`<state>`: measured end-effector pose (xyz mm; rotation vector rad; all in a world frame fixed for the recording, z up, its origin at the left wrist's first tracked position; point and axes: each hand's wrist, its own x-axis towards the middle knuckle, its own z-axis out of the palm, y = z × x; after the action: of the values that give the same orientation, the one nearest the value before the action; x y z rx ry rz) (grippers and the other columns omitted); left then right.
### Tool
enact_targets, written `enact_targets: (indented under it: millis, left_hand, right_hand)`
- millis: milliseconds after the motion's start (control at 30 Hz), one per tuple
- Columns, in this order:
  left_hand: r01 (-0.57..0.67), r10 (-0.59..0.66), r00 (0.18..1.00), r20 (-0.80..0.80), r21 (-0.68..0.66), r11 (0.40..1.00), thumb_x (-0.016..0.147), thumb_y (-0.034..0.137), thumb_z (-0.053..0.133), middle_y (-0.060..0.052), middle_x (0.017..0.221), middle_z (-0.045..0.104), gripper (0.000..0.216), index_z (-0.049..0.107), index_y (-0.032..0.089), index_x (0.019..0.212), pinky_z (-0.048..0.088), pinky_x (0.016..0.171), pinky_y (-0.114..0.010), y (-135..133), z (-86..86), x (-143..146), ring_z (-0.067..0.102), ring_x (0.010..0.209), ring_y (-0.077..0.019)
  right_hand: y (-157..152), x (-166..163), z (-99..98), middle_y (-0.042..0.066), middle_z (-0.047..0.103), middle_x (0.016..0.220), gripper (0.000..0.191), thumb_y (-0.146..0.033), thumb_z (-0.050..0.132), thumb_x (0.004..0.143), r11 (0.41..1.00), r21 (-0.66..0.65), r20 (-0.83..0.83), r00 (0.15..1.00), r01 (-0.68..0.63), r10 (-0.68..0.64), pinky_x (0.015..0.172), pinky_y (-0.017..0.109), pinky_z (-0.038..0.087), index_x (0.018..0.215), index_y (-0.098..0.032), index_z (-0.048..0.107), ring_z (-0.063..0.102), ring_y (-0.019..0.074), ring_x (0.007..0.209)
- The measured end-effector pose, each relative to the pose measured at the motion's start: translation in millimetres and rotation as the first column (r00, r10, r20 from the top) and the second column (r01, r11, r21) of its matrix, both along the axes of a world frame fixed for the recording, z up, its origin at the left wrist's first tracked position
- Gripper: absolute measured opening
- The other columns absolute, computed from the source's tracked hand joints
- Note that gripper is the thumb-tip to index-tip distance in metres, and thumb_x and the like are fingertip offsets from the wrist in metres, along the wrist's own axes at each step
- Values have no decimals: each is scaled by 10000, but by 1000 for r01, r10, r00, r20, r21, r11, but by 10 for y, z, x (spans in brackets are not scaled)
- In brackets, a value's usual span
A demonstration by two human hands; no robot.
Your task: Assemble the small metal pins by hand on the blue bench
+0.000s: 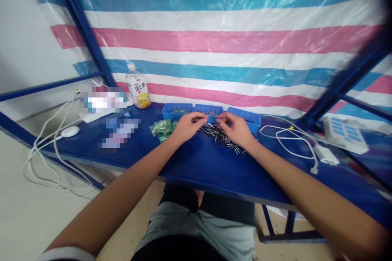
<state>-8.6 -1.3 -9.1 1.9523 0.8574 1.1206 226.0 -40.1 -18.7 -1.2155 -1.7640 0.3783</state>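
My left hand (189,126) is closed in a pinch above the front of the blue bins, its thumb and fingertips together. Facing it, my right hand (235,128) also pinches. Whatever lies between the fingertips is too small to make out. Below and between the hands spreads a pile of thin black and silver metal pieces (225,138), loose on the blue table. The middle blue bin (209,108) holds more thin pieces. Green-tinted plastic bags (162,127) with small pieces inside lie left of my left hand.
A left blue bin (177,107) and a right blue bin (245,116) flank the middle one. A drink bottle (139,87) stands back left, near a white mouse (70,131). At right are a white cable with adapter (326,154) and a white device with blue keys (344,133).
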Motion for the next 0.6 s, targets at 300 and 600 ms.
enact_targets:
  millis: [300,600]
  left_hand:
    - [11,-10,1000,-20,22,1000,947,393,683,-84,1133,795,259,784,187,1068,546,978,-378,-17,6,-2,732,1052,-246]
    - [15,-14,999,-30,35,999,944,409,685,-83,1122,798,271,787,191,1069,552,968,-382,0,-22,-3,734,1038,-250]
  right_hand:
    - [-75,-77,-58,119,661,1078,268,-351,648,1001,958,76,605,777,-276,175,994,491,506,1209,-247,781,600,282,1017]
    - [-69,-73,-15,107,690,1053,215,-195,645,970,952,77,653,737,-296,176,926,449,524,1092,-242,815,612,273,991]
